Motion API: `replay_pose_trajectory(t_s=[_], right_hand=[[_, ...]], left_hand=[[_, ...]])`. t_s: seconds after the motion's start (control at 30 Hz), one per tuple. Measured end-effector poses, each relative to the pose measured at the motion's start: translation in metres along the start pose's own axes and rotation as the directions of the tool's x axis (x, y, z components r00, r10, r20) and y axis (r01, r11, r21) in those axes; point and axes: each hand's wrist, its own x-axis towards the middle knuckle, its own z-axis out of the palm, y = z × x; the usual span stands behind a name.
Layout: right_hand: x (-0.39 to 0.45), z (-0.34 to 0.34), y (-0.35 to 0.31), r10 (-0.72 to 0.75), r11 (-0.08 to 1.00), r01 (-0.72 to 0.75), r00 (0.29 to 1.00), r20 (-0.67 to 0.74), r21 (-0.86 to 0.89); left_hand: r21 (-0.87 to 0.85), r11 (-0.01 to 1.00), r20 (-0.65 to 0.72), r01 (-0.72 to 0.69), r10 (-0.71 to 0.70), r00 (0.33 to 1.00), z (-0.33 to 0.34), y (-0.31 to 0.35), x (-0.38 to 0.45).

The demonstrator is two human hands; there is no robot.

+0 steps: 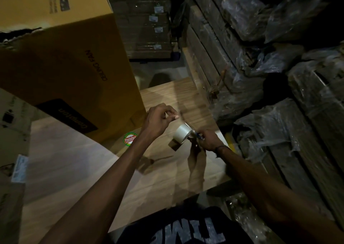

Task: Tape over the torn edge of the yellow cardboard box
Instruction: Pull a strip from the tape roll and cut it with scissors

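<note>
1. Step in hand — getting a strip of tape ready. Nothing is on the box yet, as far as I can see.
2. The box stands upper left on the wooden surface, well apart from both hands. The tear runs as a ragged dark gap along its upper edge, near the left border of the view.
3. Left hand: thumb and forefinger pinched together above the roll, most likely on the free end of the tape — the strip itself is clear and hard to make out in this dim light.
4. Right hand: closed around a small tool with a bluish grip, probably a cutter or a dispenser handle; cannot tell which. The tape roll sits just left of that hand, held off the surface, its shadow below.
5. A round sticker lies on the surface near the box's lower corner.
6. Next move, by my reading: draw out enough tape to span the tear, then carry it up and left to the box.
7. That calls for keeping the strip taut so it does not fold onto itself, and laying it so it bridges both sides of the gap.
</note>
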Motion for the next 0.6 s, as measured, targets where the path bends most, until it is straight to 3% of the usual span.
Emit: replay_pose_trajectory(t_s=[0.6], right_hand=[[0.036,-0.013,-0.007,0.056,0.979,-0.054,0.998,0.007,-0.197]], left_hand=[[-0.153,0.986,-0.077,0.06,-0.072,0.994,-0.016,-0.016,0.007]])
